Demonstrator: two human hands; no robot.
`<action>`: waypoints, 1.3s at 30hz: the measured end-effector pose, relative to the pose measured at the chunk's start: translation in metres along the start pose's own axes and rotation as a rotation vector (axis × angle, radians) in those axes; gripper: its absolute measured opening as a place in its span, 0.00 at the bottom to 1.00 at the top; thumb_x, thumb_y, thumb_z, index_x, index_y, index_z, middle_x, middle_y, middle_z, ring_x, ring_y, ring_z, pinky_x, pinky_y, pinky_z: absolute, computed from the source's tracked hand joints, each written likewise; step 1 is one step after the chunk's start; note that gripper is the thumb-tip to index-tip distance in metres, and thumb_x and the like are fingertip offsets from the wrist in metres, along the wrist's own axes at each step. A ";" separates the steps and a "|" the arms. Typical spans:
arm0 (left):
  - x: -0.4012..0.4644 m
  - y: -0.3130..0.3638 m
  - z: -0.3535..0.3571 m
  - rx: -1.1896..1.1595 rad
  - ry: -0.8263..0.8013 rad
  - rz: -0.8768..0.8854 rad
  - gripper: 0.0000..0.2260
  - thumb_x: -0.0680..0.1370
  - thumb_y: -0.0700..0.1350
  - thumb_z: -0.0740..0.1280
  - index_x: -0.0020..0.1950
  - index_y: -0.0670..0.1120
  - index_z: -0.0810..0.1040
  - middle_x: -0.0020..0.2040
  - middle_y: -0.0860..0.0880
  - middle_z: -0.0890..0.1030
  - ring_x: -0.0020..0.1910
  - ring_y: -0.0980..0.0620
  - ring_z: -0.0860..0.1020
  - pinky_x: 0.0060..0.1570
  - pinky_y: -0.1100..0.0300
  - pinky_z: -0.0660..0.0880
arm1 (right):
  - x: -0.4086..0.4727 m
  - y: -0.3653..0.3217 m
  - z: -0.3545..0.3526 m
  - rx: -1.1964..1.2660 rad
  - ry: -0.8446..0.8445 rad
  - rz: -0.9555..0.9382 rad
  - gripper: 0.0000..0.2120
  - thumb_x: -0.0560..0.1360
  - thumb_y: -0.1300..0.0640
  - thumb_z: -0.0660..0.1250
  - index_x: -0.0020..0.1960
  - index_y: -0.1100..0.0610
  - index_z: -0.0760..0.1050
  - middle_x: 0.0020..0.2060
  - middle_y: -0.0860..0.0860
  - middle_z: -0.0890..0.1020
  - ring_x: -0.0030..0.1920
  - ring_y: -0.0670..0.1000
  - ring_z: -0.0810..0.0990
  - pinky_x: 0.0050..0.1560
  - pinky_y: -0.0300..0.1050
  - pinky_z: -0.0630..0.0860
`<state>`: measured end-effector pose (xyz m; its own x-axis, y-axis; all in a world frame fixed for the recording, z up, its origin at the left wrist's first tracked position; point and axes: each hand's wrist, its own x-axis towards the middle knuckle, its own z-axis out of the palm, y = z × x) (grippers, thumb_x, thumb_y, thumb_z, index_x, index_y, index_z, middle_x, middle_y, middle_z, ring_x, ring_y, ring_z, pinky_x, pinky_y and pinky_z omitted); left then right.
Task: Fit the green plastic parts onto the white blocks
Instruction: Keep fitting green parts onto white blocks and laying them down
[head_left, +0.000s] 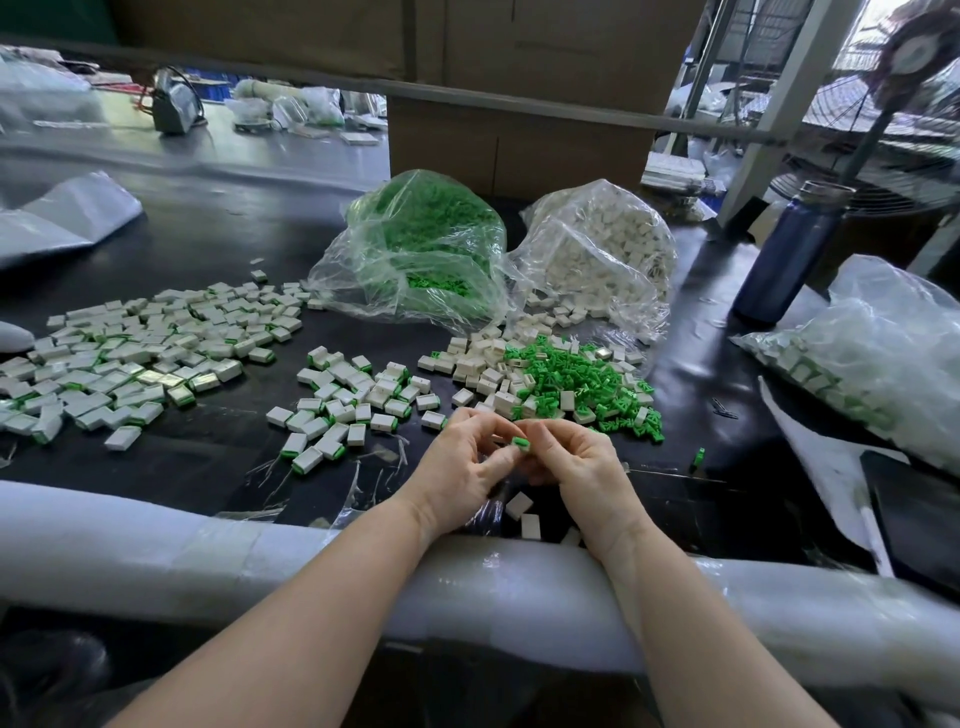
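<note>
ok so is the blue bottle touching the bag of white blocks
Apart. The head view shows the blue bottle standing right of the bag of white blocks, with a strip of dark table plainly visible between them.

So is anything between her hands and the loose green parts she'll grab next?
Nothing visible. Both the left hand and right hand pinch a green part just in front of the loose green parts. Only bare table and a few scattered white blocks lie between.

Blue bottle (789, 249), fan (883, 124), cardboard box (519, 130)
</note>
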<state>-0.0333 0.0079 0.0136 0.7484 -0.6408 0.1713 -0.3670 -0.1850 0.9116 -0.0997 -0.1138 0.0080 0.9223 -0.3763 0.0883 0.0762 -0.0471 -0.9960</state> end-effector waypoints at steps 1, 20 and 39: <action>0.001 -0.001 0.000 0.020 0.018 -0.002 0.03 0.76 0.40 0.66 0.50 0.43 0.78 0.50 0.47 0.70 0.44 0.47 0.76 0.49 0.63 0.75 | 0.000 0.000 -0.001 -0.009 0.028 -0.011 0.05 0.76 0.62 0.65 0.48 0.61 0.80 0.34 0.53 0.82 0.33 0.47 0.80 0.33 0.36 0.76; 0.001 -0.009 0.001 0.039 0.121 -0.040 0.03 0.76 0.41 0.67 0.46 0.49 0.78 0.40 0.48 0.81 0.39 0.52 0.79 0.42 0.62 0.78 | 0.002 0.004 -0.006 -0.365 0.216 -0.116 0.09 0.73 0.61 0.69 0.37 0.50 0.76 0.33 0.45 0.80 0.34 0.40 0.76 0.38 0.34 0.73; 0.006 -0.016 -0.002 0.423 0.331 -0.258 0.22 0.78 0.43 0.64 0.70 0.39 0.66 0.71 0.43 0.57 0.70 0.45 0.60 0.68 0.61 0.56 | 0.005 0.008 -0.011 -0.583 0.407 0.063 0.06 0.75 0.62 0.66 0.50 0.56 0.79 0.48 0.53 0.81 0.52 0.52 0.77 0.56 0.47 0.74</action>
<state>-0.0215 0.0083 0.0014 0.9500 -0.2821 0.1336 -0.2881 -0.6280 0.7230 -0.0985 -0.1268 0.0010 0.6950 -0.7047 0.1430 -0.2921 -0.4584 -0.8394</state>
